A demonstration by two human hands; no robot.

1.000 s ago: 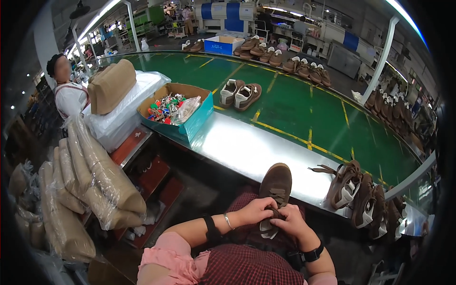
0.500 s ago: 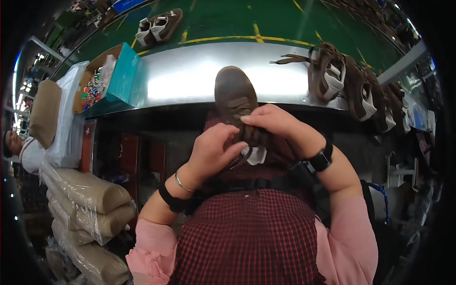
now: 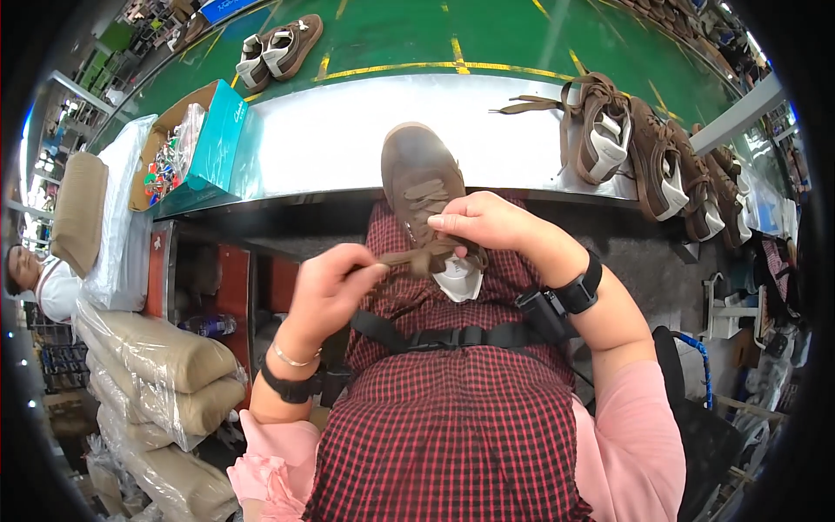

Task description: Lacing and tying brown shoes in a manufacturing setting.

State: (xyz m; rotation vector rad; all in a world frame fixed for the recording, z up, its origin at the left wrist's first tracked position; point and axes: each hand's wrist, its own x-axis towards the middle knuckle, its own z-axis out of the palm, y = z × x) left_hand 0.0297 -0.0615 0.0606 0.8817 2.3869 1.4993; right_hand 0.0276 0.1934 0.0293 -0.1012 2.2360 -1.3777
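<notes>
My left hand pinches the brown lace; my right hand touches the shoe, its grip unclear. The shoe lies over my lap, toe toward the desk.

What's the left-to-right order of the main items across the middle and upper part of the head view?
Tan bundle → teal box → left hand → single brown shoe → row of brown shoes. Right hand left out: it overlaps the single shoe.
</notes>
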